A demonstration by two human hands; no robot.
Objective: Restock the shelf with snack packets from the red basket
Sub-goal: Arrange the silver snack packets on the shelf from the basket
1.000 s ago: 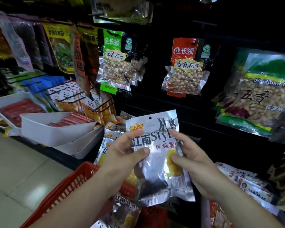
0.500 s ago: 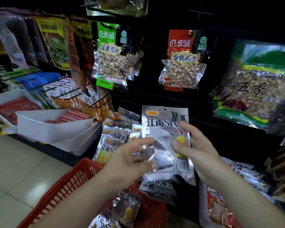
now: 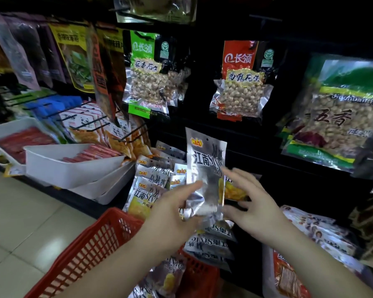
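**Item:** snack packet point(image 3: 205, 166), one unit, in transit from red basket point(image 3: 91, 239) to shelf point(image 3: 267, 160).

**Location:** just below frame centre, at 12 o'clock from both hands. It is in front of the dark shelf face and at 3 o'clock from the hanging row of matching packets point(image 3: 151, 181).

**Change:** a second ago the packet was lower, face-on, and gripped on both sides. It now stands higher and upright, turned partly edge-on so that its face reads narrower. The right hand's grip on its right edge has gone.

**Bearing on task:** the lift out of the basket appears done and the hanging step appears to be in hand. The punched hole at the packet's top edge is not yet on any peg, and no peg for it can be made out.

**Left hand point(image 3: 174, 211):** the thumb lies across the packet's lower left front and the fingers are behind it, pinching the foil. It alone carries the packet.

**Right hand point(image 3: 252, 203):** at 3 o'clock from the packet, with fingers spread and nearly straight, motion-blurred and gripping nothing. Whether the fingertips touch the foil cannot be told.

**Appearance:** silver foil pouch with an orange logo at upper left and dark lettering across the upper half. Yellow contents show at the lower right. The lower left corner is crumpled under the thumb.

**Stock remaining:** spare packets point(image 3: 211, 244) of the same kind lie in the basket, at 6 o'clock from the held one.
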